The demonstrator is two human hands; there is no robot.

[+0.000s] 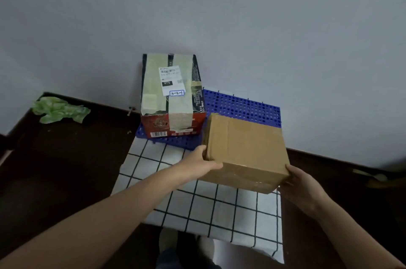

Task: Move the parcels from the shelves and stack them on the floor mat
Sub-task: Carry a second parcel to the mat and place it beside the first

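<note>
Hands: left hand (205,162) clasps the left side of the brown parcel (246,148); right hand (301,187) clasps its near right corner. The hands are well apart, with the parcel carried between them. Head view, item 1: blue floor mat (241,107), perforated, lying against the wall. Item 2: taped parcel (171,97), label reading 3-3-1, standing on the left part of the mat; judged delivered. Item 3: brown parcel, plain cardboard, tilted, just beside the taped parcel, its far end over the right part of the mat and its near end overhanging the mat's front edge above a checked cloth (208,207). Whether it touches the mat cannot be told; judged in placement, not yet released. Item 4: crumpled green wrapper (59,110), well left of the mat. Shelves not in view, so the remaining parcels cannot be counted. No parcel yet stands on another.
</note>
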